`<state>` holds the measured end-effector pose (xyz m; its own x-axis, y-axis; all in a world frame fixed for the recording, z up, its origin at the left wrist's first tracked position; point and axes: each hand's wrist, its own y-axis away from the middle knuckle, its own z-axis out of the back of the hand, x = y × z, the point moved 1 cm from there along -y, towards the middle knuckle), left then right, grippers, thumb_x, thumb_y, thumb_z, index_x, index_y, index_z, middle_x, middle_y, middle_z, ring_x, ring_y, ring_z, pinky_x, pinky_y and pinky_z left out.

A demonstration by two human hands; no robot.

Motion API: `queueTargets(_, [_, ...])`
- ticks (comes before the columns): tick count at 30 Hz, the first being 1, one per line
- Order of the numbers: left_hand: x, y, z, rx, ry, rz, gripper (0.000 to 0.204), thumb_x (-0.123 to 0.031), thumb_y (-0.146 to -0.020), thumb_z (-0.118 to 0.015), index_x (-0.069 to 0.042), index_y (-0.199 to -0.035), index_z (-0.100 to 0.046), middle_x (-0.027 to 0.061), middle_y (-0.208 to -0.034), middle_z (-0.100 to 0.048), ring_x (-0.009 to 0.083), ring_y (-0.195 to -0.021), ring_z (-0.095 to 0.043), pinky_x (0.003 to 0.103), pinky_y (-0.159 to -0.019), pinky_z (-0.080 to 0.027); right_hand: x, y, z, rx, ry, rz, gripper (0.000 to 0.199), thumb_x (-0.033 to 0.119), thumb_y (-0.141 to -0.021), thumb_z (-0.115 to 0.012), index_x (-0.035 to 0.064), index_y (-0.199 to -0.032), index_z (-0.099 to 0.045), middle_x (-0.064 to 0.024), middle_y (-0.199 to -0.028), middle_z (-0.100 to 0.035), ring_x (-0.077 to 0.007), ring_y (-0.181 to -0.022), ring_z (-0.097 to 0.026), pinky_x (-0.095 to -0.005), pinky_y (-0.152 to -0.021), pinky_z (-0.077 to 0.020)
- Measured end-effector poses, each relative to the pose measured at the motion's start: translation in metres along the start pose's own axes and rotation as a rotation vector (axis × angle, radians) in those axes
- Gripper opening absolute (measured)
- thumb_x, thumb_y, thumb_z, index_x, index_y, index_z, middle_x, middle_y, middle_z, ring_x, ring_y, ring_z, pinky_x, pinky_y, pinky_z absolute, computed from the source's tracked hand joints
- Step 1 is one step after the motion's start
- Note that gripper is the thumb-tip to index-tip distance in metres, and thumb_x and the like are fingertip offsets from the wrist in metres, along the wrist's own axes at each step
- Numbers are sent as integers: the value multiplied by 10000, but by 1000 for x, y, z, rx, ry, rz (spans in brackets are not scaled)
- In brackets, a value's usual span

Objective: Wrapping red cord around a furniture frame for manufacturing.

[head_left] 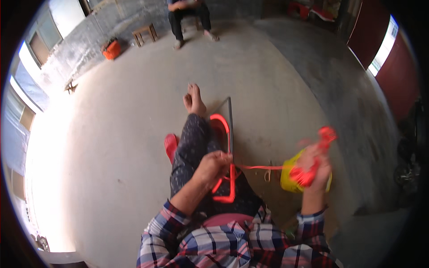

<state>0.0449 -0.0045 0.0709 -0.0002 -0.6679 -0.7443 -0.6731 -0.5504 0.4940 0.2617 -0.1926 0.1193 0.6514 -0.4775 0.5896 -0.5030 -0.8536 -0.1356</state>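
Observation:
A dark metal frame (230, 120) rests across my lap, with parts of it covered in bright red-orange strip (233, 187). My left hand (215, 165) is closed around the frame where the covered part meets the bare dark bar. From there a taut red-orange ribbon (259, 167) runs right to my right hand (321, 167). That hand is smeared by motion but closed around a bunched length of the same ribbon (327, 133). Behind it, a yellow bucket (290, 178) is partly hidden. A small looped object, perhaps scissors (268, 175), lies beside the bucket.
My leg (194, 138) stretches ahead, barefoot, with a red slipper (170, 146) beside it. Farther off, a person (190, 11) sits by the wall, near a wooden stool (145, 34) and an orange container (111, 50). Dark machinery-like clutter (406, 165) stands at the right edge.

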Motion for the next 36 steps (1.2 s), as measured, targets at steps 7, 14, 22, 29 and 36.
queueTargets(7, [15,-29,18,45,-32,-27,127,-130,-888,-653,-92,-806,-564,-27,-732,-565,66,-658,-527,214,-546,-390,87,5,84,-266,207,410,186,179,-945,-484,84,-790,-525,-2,-614,-442,-100,-500,-403,-263,-493,-358])
queueTargets(14, [21,-30,28,55,-51,-60,141,-134,-873,-676,-110,-806,-554,-38,-732,-557,61,-643,-509,208,-559,-388,-133,-8,45,-209,535,-382,361,159,-857,-608,30,-1194,-615,29,-673,-512,-71,-554,-491,-220,-528,-417])
queueTargets(22, [26,-25,29,28,-75,-65,119,-119,-900,-645,-96,-812,-569,-15,-742,-582,74,-655,-517,226,-589,-405,-79,-24,49,-286,479,-178,103,145,-858,-616,89,-823,-537,12,-632,-494,-92,-490,-461,-246,-455,-400])
queueTargets(29, [29,-37,28,65,-193,-93,105,-129,-889,-654,-83,-820,-589,-9,-745,-586,82,-642,-515,229,-605,-404,79,-1,96,-343,305,336,174,133,-888,-566,126,-736,-480,25,-582,-402,-73,-481,-382,-242,-445,-328])
queueTargets(36, [30,-36,25,36,-144,-123,113,-119,-872,-646,-54,-814,-574,-14,-690,-548,62,-575,-447,214,-522,-352,-40,-1,86,-600,1054,-8,290,173,-864,-659,51,-1128,-669,39,-825,-583,-39,-676,-490,-205,-612,-407])
